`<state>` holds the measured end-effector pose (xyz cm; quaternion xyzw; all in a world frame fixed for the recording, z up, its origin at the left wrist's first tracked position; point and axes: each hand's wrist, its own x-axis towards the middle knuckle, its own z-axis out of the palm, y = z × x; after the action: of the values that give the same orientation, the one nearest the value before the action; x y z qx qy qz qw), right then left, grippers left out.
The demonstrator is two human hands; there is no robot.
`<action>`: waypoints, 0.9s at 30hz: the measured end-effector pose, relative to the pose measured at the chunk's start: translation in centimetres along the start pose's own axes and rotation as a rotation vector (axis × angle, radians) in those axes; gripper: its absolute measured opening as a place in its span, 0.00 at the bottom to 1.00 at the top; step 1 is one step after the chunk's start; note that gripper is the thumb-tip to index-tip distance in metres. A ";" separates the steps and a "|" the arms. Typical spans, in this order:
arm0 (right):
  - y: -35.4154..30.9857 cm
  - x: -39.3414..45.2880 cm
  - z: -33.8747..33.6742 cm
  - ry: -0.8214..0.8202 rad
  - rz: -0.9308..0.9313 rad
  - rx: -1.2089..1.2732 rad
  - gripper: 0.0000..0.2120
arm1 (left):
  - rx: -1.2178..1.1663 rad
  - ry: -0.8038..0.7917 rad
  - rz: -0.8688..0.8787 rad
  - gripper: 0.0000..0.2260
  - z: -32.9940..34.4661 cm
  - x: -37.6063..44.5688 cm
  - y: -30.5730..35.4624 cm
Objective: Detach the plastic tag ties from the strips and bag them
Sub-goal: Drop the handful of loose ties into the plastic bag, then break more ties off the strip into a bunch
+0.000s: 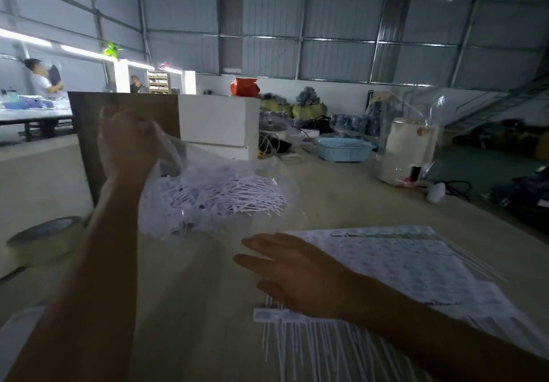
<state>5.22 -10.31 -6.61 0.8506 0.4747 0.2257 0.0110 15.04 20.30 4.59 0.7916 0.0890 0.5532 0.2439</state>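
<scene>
- Where the pale beige bench [208, 307] meets the left edge of the view, a wide roll of beige tape [44, 242] lies flat, just beside the left forearm.
- The left hand [127, 141] is raised above the bench, its grip curled tight round the gathered upper edge of a clear plastic bag [175, 156], lifting that edge.
- Behind this hand a brown cardboard panel [89, 132] stands upright, with white rectangular blocks [218, 126] stacked to its right.
- The bag's lower part sags on the bench and holds a heap of loose white plastic tag ties [219, 197], lying crisscross inside it, between the two hands.
- The right hand [300, 277] hovers low near the bench, palm down, its grip spread with fingers straight and holding nothing; motion blur hides whether it touches anything.
- Under and to the right of this hand, flat white strips of undetached tag ties [416, 265] lie stacked on the bench, their thin tails [312, 349] pointing towards the viewer.
- Farther back on the right stand a light blue perforated plastic basket [344, 150] and a white cylindrical appliance [407, 150] under clear wrapping, well apart from the hands.
</scene>
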 end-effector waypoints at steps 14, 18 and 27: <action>11.5 -18.3 -3.5 0.010 0.862 0.198 0.11 | -0.321 -1.084 0.689 0.14 6.7 -19.2 20.3; 11.8 -19.9 -3.5 0.021 0.854 0.230 0.10 | 0.143 -1.109 0.710 0.15 10.4 -21.4 20.4; 13.5 -21.2 -5.2 0.256 0.860 0.199 0.09 | 0.198 -1.135 0.508 0.11 10.0 -19.9 22.7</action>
<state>4.57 -35.96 -6.74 0.9325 0.0956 0.2665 -0.2241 13.92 -10.44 -3.69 0.9771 -0.1944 0.0766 0.0395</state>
